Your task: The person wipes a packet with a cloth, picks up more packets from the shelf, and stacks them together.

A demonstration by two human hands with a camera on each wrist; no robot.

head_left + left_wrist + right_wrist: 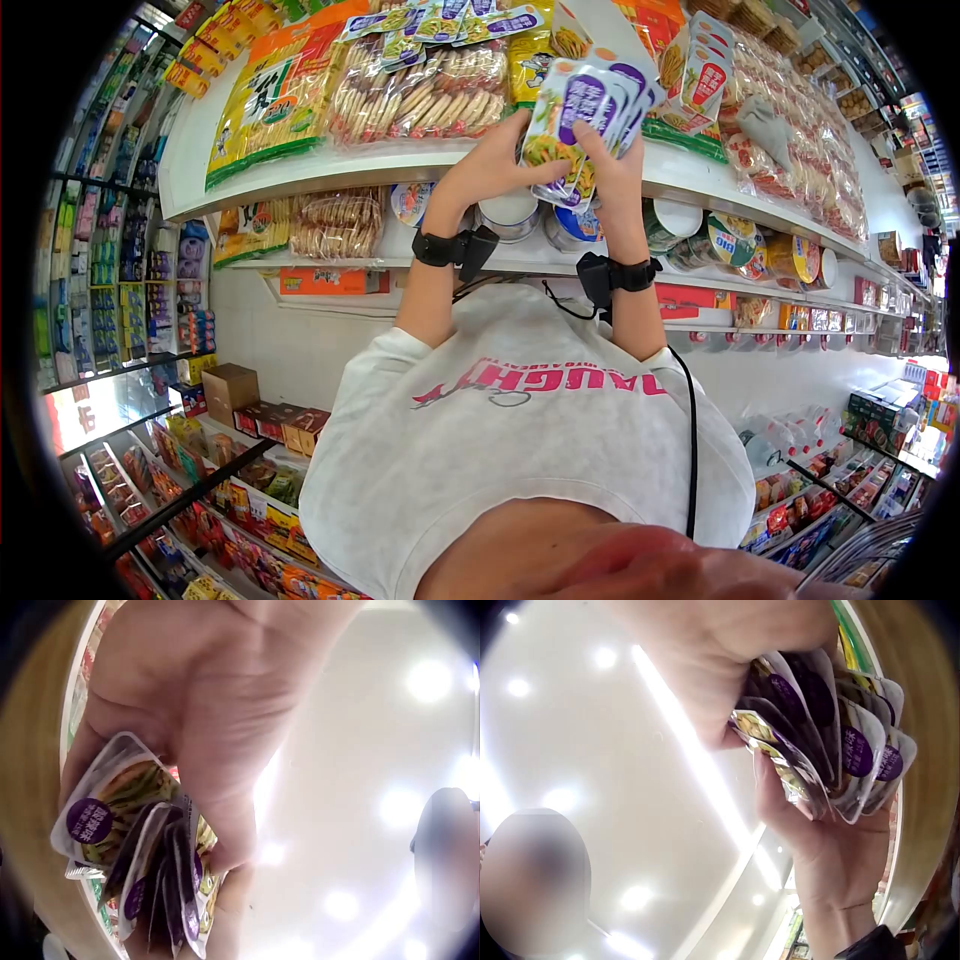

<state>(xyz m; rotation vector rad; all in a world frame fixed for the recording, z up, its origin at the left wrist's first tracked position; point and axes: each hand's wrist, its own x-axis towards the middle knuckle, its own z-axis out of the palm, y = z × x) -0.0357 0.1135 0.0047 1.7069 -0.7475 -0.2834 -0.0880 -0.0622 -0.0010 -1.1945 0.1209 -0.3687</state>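
Note:
Both hands hold a fanned bunch of small purple-and-white food packets (552,128) just above the upper shelf's front edge. The left hand (497,165) grips the bunch from its left side, thumb across the front; in the left wrist view the left hand (202,697) curls round the packets (124,814). At the right side, the right hand (618,180) pinches them with its thumb on the front. In the right wrist view the right hand (735,645) is closed over several overlapping packets (859,750), with the left hand (832,862) beyond them.
The upper shelf (400,158) bears bagged stick snacks (420,95), more purple packets (440,20) at its back and a stack of red-and-white packets (700,75) to the right. Cup noodles (735,240) stand on the shelf below. A cardboard box (230,390) is at lower left.

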